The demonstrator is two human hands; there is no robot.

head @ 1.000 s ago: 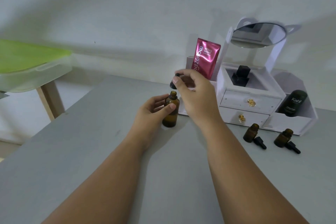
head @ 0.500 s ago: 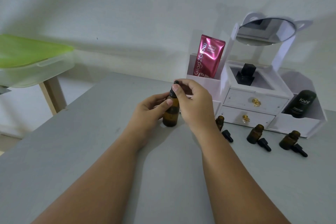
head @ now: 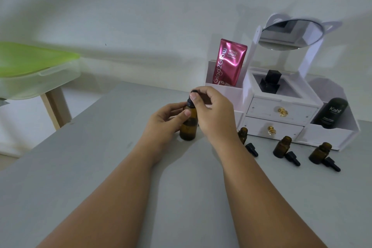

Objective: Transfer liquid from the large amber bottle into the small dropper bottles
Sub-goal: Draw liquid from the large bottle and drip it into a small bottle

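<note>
The large amber bottle (head: pixel 188 127) is held upright on the grey worktop (head: pixel 100 167) by the left hand (head: pixel 164 119). The black dropper cap (head: pixel 190 101) at its neck is pinched by the right hand (head: pixel 216 113). Three small dropper bottles (head: pixel 281 146) stand uncapped before the white organiser (head: pixel 281 111), with a black dropper (head: pixel 292 158) lying beside each.

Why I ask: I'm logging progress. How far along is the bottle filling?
Done: the three small dropper bottles stand uncapped, droppers lying beside them. In hand: the left hand grips the large amber bottle; the right hand pinches its black cap. Left: the transfers; I cannot tell whether any small bottle holds liquid.
</note>
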